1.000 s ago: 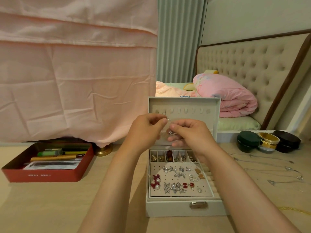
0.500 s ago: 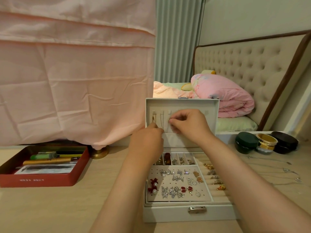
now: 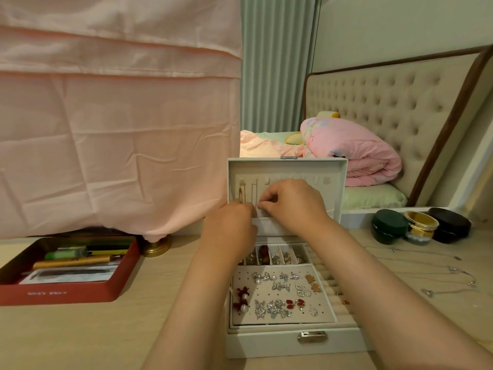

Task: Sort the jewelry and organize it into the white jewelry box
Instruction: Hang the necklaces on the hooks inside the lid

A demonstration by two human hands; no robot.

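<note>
Left of the white jewelry box (image 3: 266,345), bare surface (image 3: 80,340) gives passage, bounded by the red tin (image 3: 66,293) and brass base (image 3: 156,245). On the right, what appear to be thin chains (image 3: 453,269) and three jars (image 3: 420,227) obstruct. The upright lid (image 3: 342,182) closes the rear.

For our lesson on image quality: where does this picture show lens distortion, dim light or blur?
Head view: the headboard bows from wide-angle distortion; light is dim, warm; left hand and right hand at the jewelry box look soft.
</note>
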